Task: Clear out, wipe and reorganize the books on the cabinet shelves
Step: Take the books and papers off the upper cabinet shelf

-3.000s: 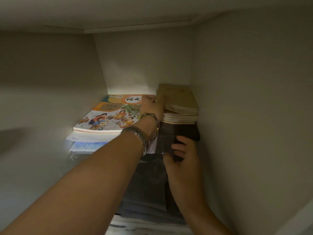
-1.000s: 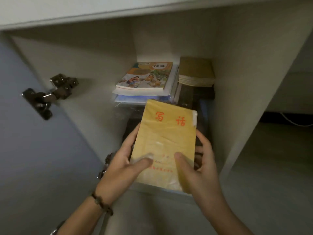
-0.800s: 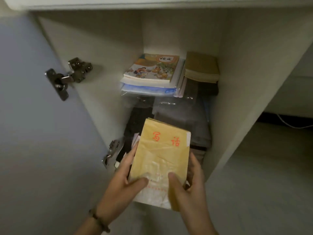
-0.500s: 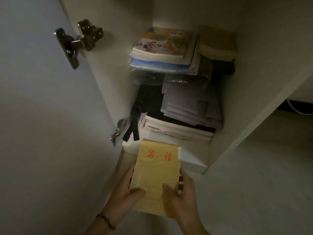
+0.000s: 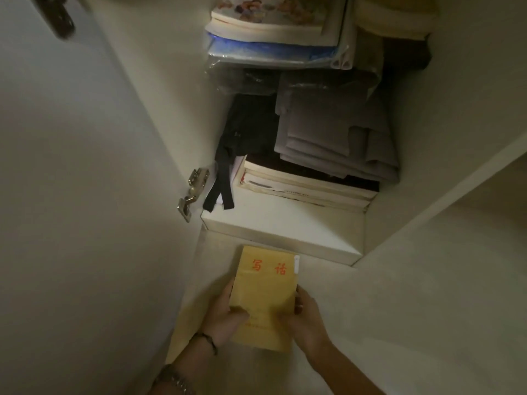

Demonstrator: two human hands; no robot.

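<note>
Books are what this cabinet is stuffed with, and one of them, a thin yellow exercise book (image 5: pixel 263 295) with two red characters on its cover, is out in front of it, held low over the pale floor (image 5: pixel 413 309). The left hand (image 5: pixel 225 320) grips its left edge, thumb pressed on the cover and fingers curled under. The right hand (image 5: pixel 306 317) does the same on the right edge, thumb on top, fingertips wrapping the side. A dark cord bracelet (image 5: pixel 205 339) circles the left wrist.

Just beyond the book's top edge runs the white bottom shelf (image 5: pixel 285 220) of the cabinet. On it lies a flat stack of white-edged books (image 5: pixel 305 186), with folded grey cloth (image 5: pixel 336 141) on top and a black garment (image 5: pixel 245 129) beside that, its straps dangling over the shelf's front. Higher up sit crinkled clear plastic (image 5: pixel 245 75), a blue folder (image 5: pixel 271 49) and an illustrated textbook (image 5: pixel 273 12), with a yellowish stack (image 5: pixel 396 18) to their right.

The open white door (image 5: pixel 71 195) fills the left side, a metal hinge (image 5: pixel 194 189) fixed where it meets the cabinet wall. The light is dim.
</note>
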